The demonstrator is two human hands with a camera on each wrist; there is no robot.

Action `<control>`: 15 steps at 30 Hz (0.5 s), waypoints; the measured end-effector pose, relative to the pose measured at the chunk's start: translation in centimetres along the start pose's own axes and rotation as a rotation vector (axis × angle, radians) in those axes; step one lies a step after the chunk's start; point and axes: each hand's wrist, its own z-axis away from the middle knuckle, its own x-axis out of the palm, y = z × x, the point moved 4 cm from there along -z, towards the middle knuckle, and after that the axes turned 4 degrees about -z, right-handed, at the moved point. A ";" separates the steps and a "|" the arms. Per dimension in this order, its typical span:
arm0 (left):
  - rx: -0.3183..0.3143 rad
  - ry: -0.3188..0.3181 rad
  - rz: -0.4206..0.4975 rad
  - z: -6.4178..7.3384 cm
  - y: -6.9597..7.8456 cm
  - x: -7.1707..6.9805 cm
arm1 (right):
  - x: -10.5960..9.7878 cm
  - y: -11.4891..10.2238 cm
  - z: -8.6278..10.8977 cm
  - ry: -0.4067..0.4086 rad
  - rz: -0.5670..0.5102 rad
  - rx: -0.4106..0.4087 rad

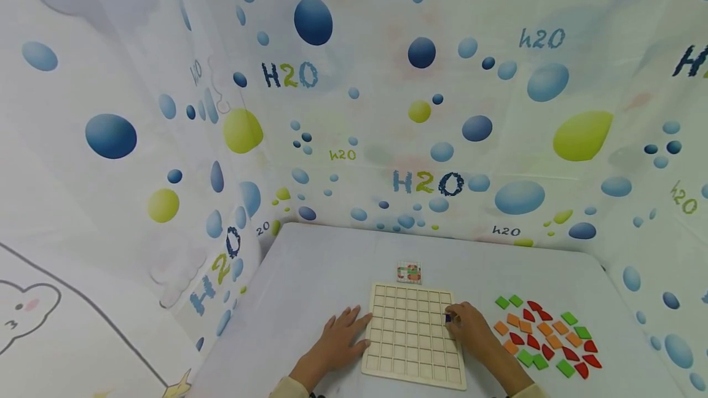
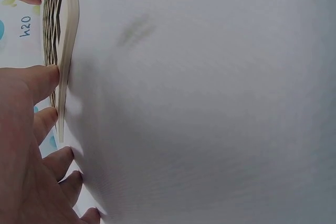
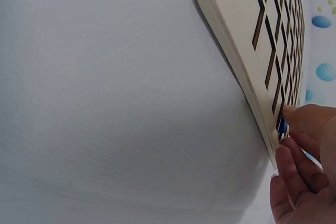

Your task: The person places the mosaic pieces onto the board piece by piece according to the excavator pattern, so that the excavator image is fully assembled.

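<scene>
A pale wooden grid board with rows of square cells lies on the table. My left hand rests at its left edge, fingers spread, with the thumb and a fingertip touching the rim in the left wrist view. At the board's right side, my right hand pinches a small dark blue piece between thumb and fingers. The right wrist view shows that blue piece right at the cells along the edge, mostly covered by the fingers.
Loose flat pieces lie right of the board: green squares, orange squares and red rounded wedges. Behind the board is a small patterned card. A printed curtain hangs around the white table.
</scene>
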 end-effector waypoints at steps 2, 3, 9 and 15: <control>0.001 0.000 0.001 0.0 0.0 0.0 | 0.1 0.1 -0.1 0.010 -0.005 -0.001; 0.001 -0.001 0.001 0.1 0.0 0.0 | 0.2 0.2 -0.2 0.012 -0.005 -0.003; 0.003 0.006 0.002 0.1 0.0 -0.1 | 0.7 0.4 -0.3 0.048 0.051 -0.041; 0.001 0.015 -0.011 -0.1 -0.2 0.2 | 0.4 0.0 0.2 0.070 0.107 -0.072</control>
